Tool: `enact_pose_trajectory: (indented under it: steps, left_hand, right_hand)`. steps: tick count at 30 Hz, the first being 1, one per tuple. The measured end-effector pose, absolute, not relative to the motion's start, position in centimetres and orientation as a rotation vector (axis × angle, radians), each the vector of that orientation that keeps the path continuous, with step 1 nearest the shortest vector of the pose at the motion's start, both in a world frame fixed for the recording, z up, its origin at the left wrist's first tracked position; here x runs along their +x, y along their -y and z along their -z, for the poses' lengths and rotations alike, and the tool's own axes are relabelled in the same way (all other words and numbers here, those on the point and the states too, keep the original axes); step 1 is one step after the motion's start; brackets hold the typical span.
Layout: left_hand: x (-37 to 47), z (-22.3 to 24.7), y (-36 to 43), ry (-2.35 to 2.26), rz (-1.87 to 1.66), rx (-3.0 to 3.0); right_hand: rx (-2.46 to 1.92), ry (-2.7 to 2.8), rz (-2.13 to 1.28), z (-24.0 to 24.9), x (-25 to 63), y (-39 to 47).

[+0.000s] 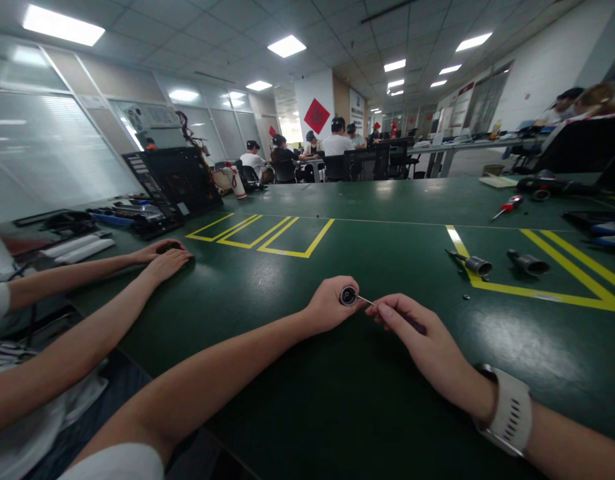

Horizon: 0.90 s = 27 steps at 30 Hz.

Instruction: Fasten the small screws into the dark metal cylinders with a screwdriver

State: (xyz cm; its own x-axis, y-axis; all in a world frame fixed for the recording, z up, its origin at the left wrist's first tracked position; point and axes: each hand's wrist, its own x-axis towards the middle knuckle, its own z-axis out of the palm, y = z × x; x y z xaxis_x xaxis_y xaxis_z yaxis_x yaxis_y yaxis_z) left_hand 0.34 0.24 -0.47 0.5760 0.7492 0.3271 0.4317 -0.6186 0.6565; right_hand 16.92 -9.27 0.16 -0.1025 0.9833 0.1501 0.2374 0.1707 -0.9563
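Note:
My left hand is wrapped round a dark round part with a metal rim, its open end turned toward me. Between the thumb and fingers of my right hand is a screwdriver with a thin metal shaft and a dark handle. The shaft's tip reaches the rim of the round part; whether it touches a screw I cannot make out. To the right, two similar cylindrical metal parts lie on the green table. A small dark piece lies near them.
At the left, a co-worker's hands rest on the table around something dark. Yellow tape marks outlines on the tabletop. A red-handled screwdriver and a power tool lie at the far right. A black rack stands back left.

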Motion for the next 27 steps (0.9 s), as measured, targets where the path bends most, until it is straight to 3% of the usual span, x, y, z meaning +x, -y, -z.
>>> enact_pose_trajectory:
  steps: [15,27]
  left_hand:
    - [0.25,0.27,-0.14,-0.948,-0.743,2.404]
    - [0.32,0.17,-0.12,-0.937,-0.706,2.457]
  right_hand:
    - [-1.241,1.558,-0.820,-1.00,16.88,9.98]
    - [-1.247,1.569,-0.858,-1.01,17.21,10.24]
